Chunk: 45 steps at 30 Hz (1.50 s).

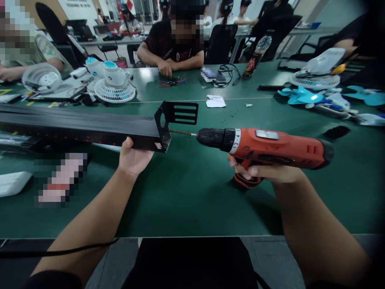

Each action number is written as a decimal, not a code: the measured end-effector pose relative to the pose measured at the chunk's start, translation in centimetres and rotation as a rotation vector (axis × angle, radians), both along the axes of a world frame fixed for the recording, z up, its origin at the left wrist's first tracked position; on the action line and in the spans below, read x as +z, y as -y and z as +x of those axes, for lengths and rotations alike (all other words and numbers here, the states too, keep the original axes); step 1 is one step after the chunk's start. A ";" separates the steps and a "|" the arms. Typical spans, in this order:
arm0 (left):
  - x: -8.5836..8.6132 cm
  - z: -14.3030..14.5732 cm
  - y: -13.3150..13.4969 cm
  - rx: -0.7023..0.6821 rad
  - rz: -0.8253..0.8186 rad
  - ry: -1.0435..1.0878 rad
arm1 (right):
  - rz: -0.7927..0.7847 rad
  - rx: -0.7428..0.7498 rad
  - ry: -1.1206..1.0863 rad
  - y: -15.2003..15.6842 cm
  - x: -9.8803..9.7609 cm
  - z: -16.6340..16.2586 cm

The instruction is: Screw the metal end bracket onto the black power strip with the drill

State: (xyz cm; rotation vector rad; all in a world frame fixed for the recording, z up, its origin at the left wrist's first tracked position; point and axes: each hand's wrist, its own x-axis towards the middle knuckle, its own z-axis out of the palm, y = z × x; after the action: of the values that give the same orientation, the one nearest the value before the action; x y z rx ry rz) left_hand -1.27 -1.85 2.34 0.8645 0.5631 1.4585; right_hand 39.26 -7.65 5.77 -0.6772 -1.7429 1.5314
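Note:
My left hand grips a long black metal housing from below, close to its right end. A slotted black bracket with a round hole stands at that end. In my right hand is an orange-and-black cordless drill, held level by its handle and pointing left. Its long thin bit reaches to the end of the housing beside the bracket. Whether the tip sits in a screw cannot be made out. Red dots run along the housing's front side.
A green table spans the view. White fan parts lie at the back left, blue fan blades at the right. A paper scrap, a bottle and a cable lie beyond. Across the table sits a person.

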 end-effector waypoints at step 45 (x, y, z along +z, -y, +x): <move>0.1 0.1 0.0 -0.010 0.007 -0.014 | 0.072 -0.032 -0.003 -0.1 0.0 0.0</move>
State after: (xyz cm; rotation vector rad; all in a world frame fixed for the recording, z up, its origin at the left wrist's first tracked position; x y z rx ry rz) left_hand -1.20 -1.84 2.40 0.8828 0.5630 1.4470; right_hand 39.22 -7.52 5.82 -0.6630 -1.7681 1.4408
